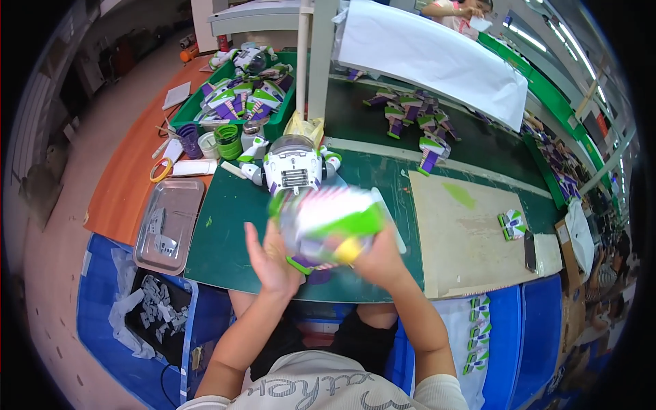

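A white and green toy part with red-striped edging (335, 222), smeared by motion, is held above the green worktop. My right hand (383, 256) is closed on its right side, with a yellow patch showing at the fingers. Up against its left side is my left hand (273, 260), palm turned up and fingers apart; whether it bears any weight I cannot tell. Just beyond lies a white toy figure body (294, 164) with green-and-white arms, a clear dome and an uncovered battery bay. Some purple and green shows beneath the held part.
At the left are a metal tray (167, 236) with grey pieces, yellow-handled scissors (161, 169), paint jars (228, 141) and a green crate (277, 123) of toy parts. Purple-green parts (413, 113) lie on the dark conveyor (492, 154). Cardboard (471, 232) covers the right side.
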`<act>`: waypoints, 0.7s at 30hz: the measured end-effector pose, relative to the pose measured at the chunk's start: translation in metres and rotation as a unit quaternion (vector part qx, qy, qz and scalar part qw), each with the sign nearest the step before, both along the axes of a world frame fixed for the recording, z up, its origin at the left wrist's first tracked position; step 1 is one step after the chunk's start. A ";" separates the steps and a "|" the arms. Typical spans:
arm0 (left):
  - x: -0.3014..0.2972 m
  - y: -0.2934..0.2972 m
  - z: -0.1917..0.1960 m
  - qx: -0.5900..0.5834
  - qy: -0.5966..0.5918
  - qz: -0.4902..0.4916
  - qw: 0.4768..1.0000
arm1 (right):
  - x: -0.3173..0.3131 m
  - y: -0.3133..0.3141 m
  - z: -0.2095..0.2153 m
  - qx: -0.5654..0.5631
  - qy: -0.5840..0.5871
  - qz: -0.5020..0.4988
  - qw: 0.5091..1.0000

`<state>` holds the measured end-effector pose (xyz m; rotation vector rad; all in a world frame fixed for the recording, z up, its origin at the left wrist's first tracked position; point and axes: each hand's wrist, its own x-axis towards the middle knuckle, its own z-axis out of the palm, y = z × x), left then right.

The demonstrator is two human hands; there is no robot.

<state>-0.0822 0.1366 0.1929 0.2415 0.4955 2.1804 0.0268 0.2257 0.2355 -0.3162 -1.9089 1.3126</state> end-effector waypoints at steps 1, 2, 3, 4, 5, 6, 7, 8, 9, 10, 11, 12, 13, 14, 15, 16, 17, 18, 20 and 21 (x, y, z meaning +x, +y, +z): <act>-0.012 0.003 -0.005 0.038 0.059 0.037 0.997 | 0.003 -0.003 0.006 0.194 -0.119 0.028 0.973; -0.024 0.003 -0.014 0.040 0.081 -0.002 0.996 | 0.001 -0.010 0.007 0.228 -0.150 0.011 0.962; -0.031 0.007 -0.020 -0.022 0.072 0.003 0.997 | -0.005 -0.020 0.005 0.260 -0.179 -0.007 0.949; -0.040 0.010 -0.037 -0.023 0.070 -0.005 0.997 | -0.009 -0.028 0.005 0.262 -0.175 0.002 0.949; -0.047 0.013 -0.039 -0.024 0.068 -0.015 0.997 | -0.015 -0.034 0.006 0.284 -0.184 -0.017 0.941; -0.050 0.016 -0.041 -0.015 0.053 0.008 0.998 | -0.019 -0.038 0.006 0.305 -0.192 -0.036 0.932; -0.054 0.018 -0.042 0.011 0.037 -0.010 0.999 | -0.024 -0.041 0.004 0.325 -0.196 -0.043 0.924; -0.055 0.018 -0.039 0.036 0.019 -0.030 0.999 | -0.028 -0.041 0.004 0.325 -0.191 -0.038 0.926; -0.058 0.020 -0.037 0.034 0.030 -0.028 0.999 | -0.032 -0.042 0.004 0.343 -0.179 -0.044 0.921; -0.061 0.020 -0.037 0.032 0.033 -0.022 0.999 | -0.037 -0.043 0.005 0.362 -0.166 -0.052 0.916; -0.065 0.018 -0.038 0.042 0.024 -0.024 0.999 | -0.039 -0.044 0.007 0.367 -0.163 -0.056 0.914; -0.069 0.016 -0.039 0.053 0.015 -0.027 0.998 | -0.043 -0.045 0.007 0.368 -0.159 -0.051 0.915; -0.077 0.013 -0.049 0.079 0.043 -0.032 0.995 | -0.046 -0.045 0.007 0.381 -0.158 -0.080 0.907; -0.075 0.007 -0.044 0.006 0.004 0.019 1.000 | -0.048 -0.044 0.006 0.394 -0.160 -0.111 0.898; -0.070 0.007 -0.034 -0.060 -0.035 0.064 0.996 | -0.052 -0.035 0.000 0.393 -0.113 -0.154 0.900; -0.058 0.010 -0.029 -0.107 -0.097 0.095 0.985 | -0.053 -0.025 -0.009 0.379 -0.102 -0.170 0.904; -0.054 0.008 -0.033 -0.097 -0.082 0.120 0.985 | -0.059 -0.015 -0.016 0.365 -0.083 -0.182 0.909; -0.048 0.008 -0.033 -0.091 -0.081 0.124 0.985 | -0.066 -0.005 -0.022 0.344 -0.065 -0.162 0.923; -0.051 0.021 -0.040 -0.062 -0.113 0.120 0.984 | -0.087 0.017 -0.031 0.312 -0.077 -0.118 0.940; -0.054 0.029 -0.034 -0.070 -0.105 0.129 0.984 | -0.101 0.027 -0.031 0.314 -0.077 -0.105 0.941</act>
